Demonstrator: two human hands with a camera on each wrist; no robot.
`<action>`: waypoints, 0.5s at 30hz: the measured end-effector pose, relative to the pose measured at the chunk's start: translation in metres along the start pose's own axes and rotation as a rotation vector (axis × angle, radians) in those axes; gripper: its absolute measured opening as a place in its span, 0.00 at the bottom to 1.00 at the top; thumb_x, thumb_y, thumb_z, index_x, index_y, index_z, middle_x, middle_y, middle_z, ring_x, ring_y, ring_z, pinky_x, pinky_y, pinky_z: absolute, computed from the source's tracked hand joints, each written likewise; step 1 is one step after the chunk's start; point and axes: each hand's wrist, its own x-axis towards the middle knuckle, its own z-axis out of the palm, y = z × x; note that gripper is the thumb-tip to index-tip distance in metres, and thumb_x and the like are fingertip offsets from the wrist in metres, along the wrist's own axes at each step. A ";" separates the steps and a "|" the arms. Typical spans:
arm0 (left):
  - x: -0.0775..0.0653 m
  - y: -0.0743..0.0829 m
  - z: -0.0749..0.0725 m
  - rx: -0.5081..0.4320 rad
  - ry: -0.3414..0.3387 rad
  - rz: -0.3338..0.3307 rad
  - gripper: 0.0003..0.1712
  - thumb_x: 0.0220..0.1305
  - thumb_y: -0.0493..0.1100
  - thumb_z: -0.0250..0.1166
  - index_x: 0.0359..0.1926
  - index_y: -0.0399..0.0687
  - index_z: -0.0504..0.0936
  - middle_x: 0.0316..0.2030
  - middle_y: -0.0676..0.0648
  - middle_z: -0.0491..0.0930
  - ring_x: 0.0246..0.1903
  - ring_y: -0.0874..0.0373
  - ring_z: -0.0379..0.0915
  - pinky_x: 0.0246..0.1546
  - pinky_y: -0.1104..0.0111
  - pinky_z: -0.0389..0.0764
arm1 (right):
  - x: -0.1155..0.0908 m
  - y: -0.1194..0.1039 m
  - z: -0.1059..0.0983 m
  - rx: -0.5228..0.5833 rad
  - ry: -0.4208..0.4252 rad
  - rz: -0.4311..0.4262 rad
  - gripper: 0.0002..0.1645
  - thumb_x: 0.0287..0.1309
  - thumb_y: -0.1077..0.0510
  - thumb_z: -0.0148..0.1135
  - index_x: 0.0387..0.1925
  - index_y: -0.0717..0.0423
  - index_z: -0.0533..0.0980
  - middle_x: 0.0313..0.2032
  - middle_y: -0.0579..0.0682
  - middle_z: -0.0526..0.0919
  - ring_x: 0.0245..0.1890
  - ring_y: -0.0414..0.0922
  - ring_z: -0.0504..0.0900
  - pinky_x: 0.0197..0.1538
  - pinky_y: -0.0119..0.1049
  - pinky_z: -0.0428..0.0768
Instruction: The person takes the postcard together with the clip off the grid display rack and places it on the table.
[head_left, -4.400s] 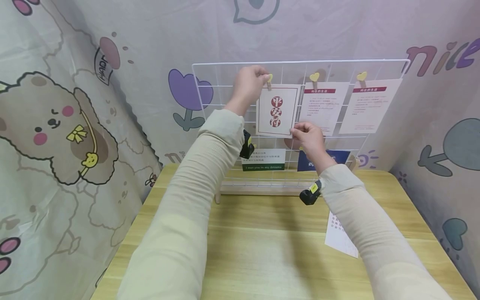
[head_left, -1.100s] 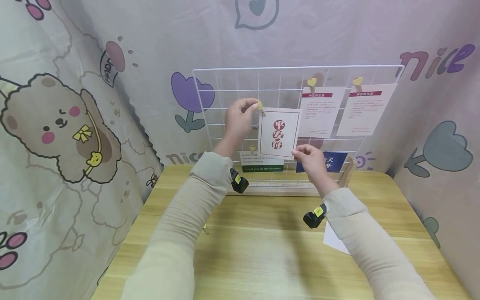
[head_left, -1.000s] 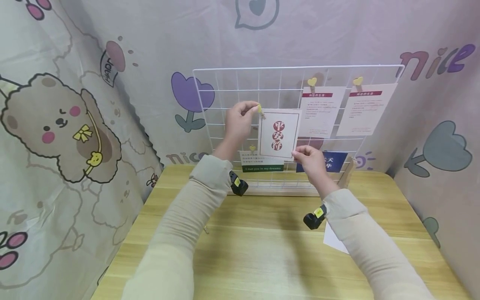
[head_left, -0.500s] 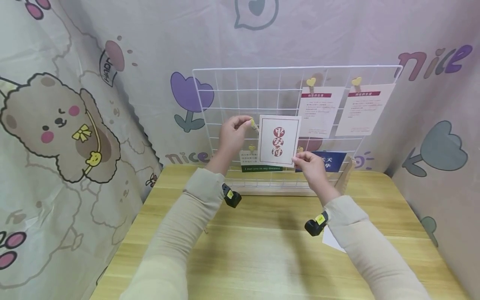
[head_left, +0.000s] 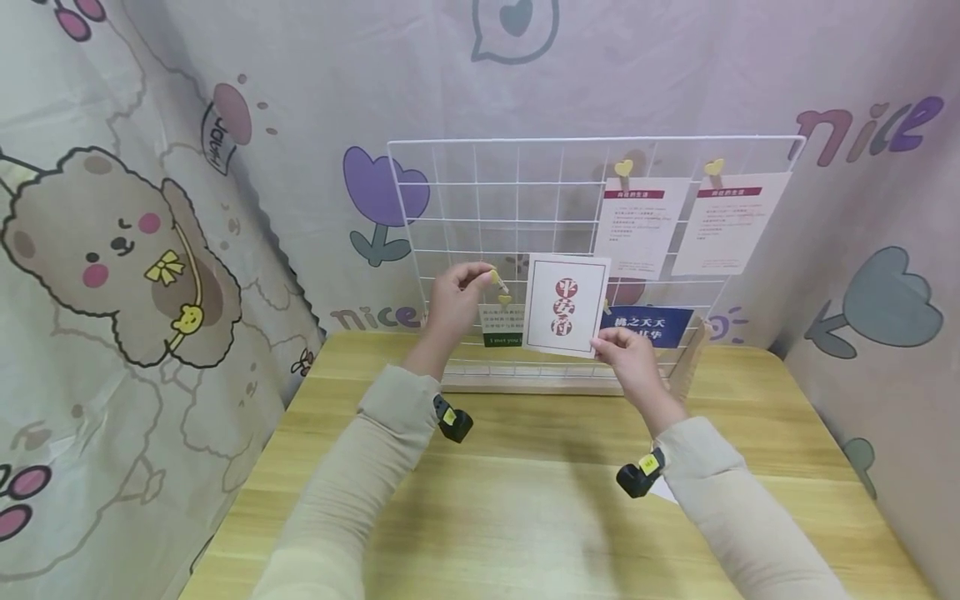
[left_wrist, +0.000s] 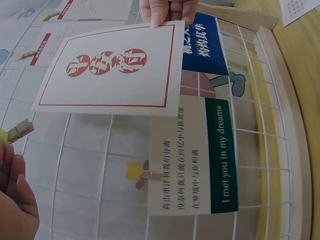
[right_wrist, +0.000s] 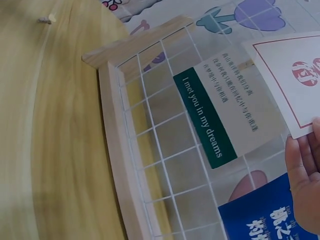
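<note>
My left hand (head_left: 453,304) pinches a small wooden clothespin with a yellow heart (head_left: 495,277). In the left wrist view this clothespin (left_wrist: 20,131) is apart from the card. A white card (head_left: 545,292) with a dark red border and red round characters is held at its lower right corner by my right hand (head_left: 630,358), between thumb and fingers. The card stands out in front of the white wire grid (head_left: 453,182) and overlaps the green-edged card (head_left: 501,333) in the head view. That green-edged card hangs from its own yellow heart clothespin (left_wrist: 135,171).
Two white cards, one in the middle (head_left: 645,225) and one at right (head_left: 733,225), hang from heart clothespins. A blue card (head_left: 663,327) hangs below. The grid stands in a wooden base (right_wrist: 112,130). A loose clothespin (right_wrist: 45,20) and a paper (head_left: 663,490) lie on the table (head_left: 510,500).
Earlier, the left hand held the clothespin at the card's top on the upper grid. Card and clothespin came down off the grid and parted; both hands are lower now.
</note>
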 end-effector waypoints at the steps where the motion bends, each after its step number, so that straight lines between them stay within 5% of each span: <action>1: -0.001 -0.002 -0.001 0.005 -0.002 -0.005 0.10 0.58 0.41 0.56 0.39 0.42 0.77 0.34 0.49 0.73 0.33 0.59 0.66 0.35 0.71 0.70 | -0.001 0.002 -0.001 0.009 0.003 -0.004 0.13 0.52 0.65 0.56 0.35 0.74 0.69 0.24 0.45 0.72 0.24 0.35 0.73 0.34 0.27 0.76; 15: -0.021 -0.021 -0.010 -0.005 0.003 -0.098 0.09 0.58 0.40 0.56 0.39 0.43 0.77 0.36 0.48 0.72 0.35 0.58 0.66 0.35 0.70 0.69 | -0.011 0.021 -0.009 0.014 0.010 0.010 0.12 0.52 0.66 0.55 0.34 0.75 0.69 0.24 0.44 0.74 0.24 0.35 0.74 0.34 0.28 0.76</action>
